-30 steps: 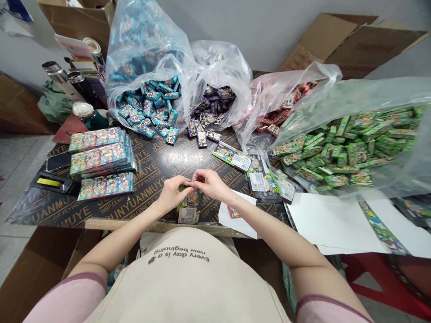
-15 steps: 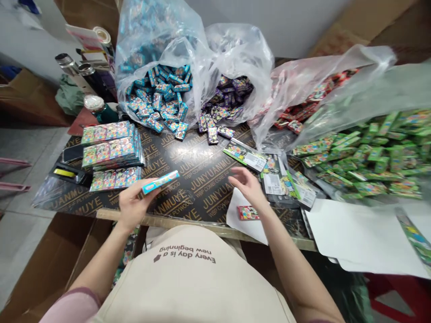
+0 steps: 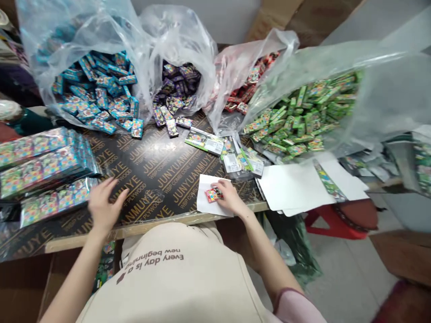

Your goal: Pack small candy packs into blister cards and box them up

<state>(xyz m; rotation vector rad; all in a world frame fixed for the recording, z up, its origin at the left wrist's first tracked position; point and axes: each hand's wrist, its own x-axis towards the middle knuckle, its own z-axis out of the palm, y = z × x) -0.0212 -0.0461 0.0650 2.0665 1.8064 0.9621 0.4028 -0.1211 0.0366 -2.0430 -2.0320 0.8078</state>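
The wooden edge (image 3: 74, 241) of the surface (image 3: 148, 179) runs along six o'clock. Just beyond, toward four, the right hand (image 3: 229, 197) is half curled, touching the red packet (image 3: 212, 194) on white paper (image 3: 203, 206); whether it grips, I cannot tell. The packet looks light, stiff and slick, best pinched by its long sides. Toward eight, the left hand (image 3: 103, 204) is loosely open, holding nothing visible, beside stacked packs (image 3: 43, 172). Sliding room lies between the hands, bounded at twelve by plastic bags (image 3: 182, 28).

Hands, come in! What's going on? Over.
Right hand on red pack, partly covering it. White paper underneath. Left hand open, looks empty, near wrapped packs.
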